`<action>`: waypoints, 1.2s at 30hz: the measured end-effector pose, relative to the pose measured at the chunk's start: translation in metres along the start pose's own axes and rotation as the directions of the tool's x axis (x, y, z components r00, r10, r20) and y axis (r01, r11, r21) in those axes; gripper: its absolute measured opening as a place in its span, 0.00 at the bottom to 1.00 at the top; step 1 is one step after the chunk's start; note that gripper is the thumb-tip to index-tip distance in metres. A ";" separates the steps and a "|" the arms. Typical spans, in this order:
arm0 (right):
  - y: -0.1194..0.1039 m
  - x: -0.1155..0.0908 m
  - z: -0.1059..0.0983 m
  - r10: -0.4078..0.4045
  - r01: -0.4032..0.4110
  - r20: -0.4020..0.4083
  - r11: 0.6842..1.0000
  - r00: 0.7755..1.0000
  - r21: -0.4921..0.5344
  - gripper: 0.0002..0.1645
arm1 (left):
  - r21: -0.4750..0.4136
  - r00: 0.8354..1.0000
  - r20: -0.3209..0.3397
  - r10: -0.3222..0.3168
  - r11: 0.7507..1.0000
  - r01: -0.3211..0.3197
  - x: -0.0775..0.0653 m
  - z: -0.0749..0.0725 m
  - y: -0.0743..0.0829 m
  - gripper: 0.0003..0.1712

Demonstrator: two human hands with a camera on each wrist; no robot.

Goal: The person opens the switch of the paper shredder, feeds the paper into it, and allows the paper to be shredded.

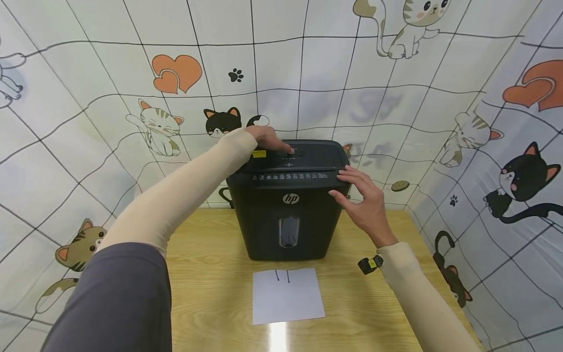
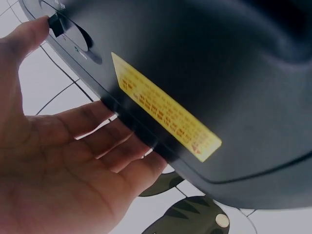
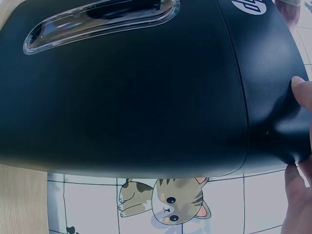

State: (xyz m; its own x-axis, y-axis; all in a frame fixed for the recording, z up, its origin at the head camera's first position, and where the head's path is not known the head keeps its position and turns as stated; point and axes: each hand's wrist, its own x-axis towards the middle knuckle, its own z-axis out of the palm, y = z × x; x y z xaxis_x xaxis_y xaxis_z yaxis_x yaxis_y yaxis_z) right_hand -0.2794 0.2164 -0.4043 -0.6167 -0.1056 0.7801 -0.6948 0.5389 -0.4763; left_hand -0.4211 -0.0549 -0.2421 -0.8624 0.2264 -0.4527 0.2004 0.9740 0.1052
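Note:
A black HP paper shredder stands upright on the table, with a clear window in its front. Over its lid reaches my left hand. In the left wrist view, the thumb presses a small black slide switch while the other fingers, fairly straight, touch the lid's far edge. A yellow label lies beside them. My right hand grips the shredder's upper right corner, thumb on the front and fingers on the top and side. The right wrist view shows that hand only at its edge.
A white sheet of paper with two short dark lines lies in front of the shredder on the wooden table. White cloth with cat drawings and a grid hangs behind and on both sides.

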 end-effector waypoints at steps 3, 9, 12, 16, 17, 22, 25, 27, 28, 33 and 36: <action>0.000 0.000 0.001 0.001 -0.001 -0.005 1.000 1.000 0.018 0.27 | -0.015 1.000 -0.003 -0.002 1.000 0.002 0.002 0.002 -0.002 0.54; -0.001 0.000 0.002 0.003 -0.003 -0.019 1.000 1.000 0.022 0.27 | -0.035 1.000 -0.004 0.002 0.999 -0.003 0.004 0.004 -0.003 0.52; -0.001 -0.001 0.002 0.008 -0.007 -0.011 1.000 1.000 0.023 0.27 | -0.037 1.000 0.001 0.004 0.999 -0.004 0.003 0.005 -0.002 0.51; 0.000 -0.002 0.002 0.010 -0.010 -0.012 1.000 1.000 0.027 0.28 | -0.044 1.000 -0.004 0.018 0.999 -0.018 0.003 0.005 -0.002 0.51; 0.000 -0.002 0.001 0.011 -0.010 -0.012 1.000 1.000 0.028 0.27 | -0.045 1.000 -0.003 0.023 0.999 -0.023 0.003 0.005 -0.002 0.50; 0.001 -0.002 0.001 0.012 -0.012 -0.006 1.000 1.000 0.020 0.27 | -0.039 0.999 -0.002 0.038 0.999 -0.038 0.002 0.004 0.000 0.49; 0.000 -0.002 0.000 0.016 -0.016 -0.004 1.000 1.000 0.008 0.27 | -0.037 0.999 -0.005 0.041 0.998 -0.041 0.002 0.004 0.001 0.49; 0.000 -0.002 0.000 0.018 -0.018 -0.002 1.000 1.000 0.002 0.28 | -0.035 0.999 -0.007 0.042 0.998 -0.043 0.002 0.005 0.001 0.48; 0.000 -0.002 0.000 0.019 -0.019 0.001 1.000 1.000 0.001 0.28 | -0.039 0.999 -0.005 0.043 0.998 -0.043 0.002 0.005 0.001 0.48; 0.000 -0.002 0.000 0.010 -0.010 0.002 1.000 1.000 0.002 0.27 | -0.051 0.999 0.003 0.043 0.998 -0.042 0.005 0.005 0.000 0.47; 0.001 -0.001 0.000 0.007 -0.007 -0.006 1.000 1.000 0.003 0.27 | -0.049 0.999 0.003 0.055 0.997 -0.054 0.005 0.005 0.000 0.45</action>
State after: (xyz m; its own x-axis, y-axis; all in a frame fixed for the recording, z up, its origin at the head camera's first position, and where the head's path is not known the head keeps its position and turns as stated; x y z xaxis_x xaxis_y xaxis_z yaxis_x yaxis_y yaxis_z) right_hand -0.2796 0.2168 -0.4061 -0.6192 -0.0974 0.7792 -0.6916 0.5374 -0.4825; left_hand -0.4227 -0.0539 -0.2487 -0.8487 0.2792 -0.4491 0.2238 0.9591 0.1732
